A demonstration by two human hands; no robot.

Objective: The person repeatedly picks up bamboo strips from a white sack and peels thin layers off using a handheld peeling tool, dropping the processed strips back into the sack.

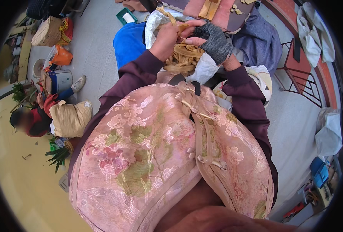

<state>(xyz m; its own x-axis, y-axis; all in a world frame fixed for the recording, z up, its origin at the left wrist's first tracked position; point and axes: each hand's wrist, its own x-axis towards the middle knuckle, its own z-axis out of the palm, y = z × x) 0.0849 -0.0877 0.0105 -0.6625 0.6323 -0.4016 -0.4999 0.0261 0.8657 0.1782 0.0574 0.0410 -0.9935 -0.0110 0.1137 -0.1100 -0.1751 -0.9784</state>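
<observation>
My left hand is bare and grips a tan, flexible strip whose upper end curls above the fist. My right hand, in a dark grey fingerless knit glove, has its fingertips on the same strip close beside the left fingers. Below both hands, a white woven sack stands with its mouth spread between the knees. It holds a tangled heap of similar tan strips; their material cannot be told. Past the sack, a wooden block or board lies on pink cloth on a low table, with tan scraps to its right.
A green tray with a white item is on the floor at upper left. Another person sits at the left near a metal bucket and a stuffed sack. A red-brown chair stands at the right.
</observation>
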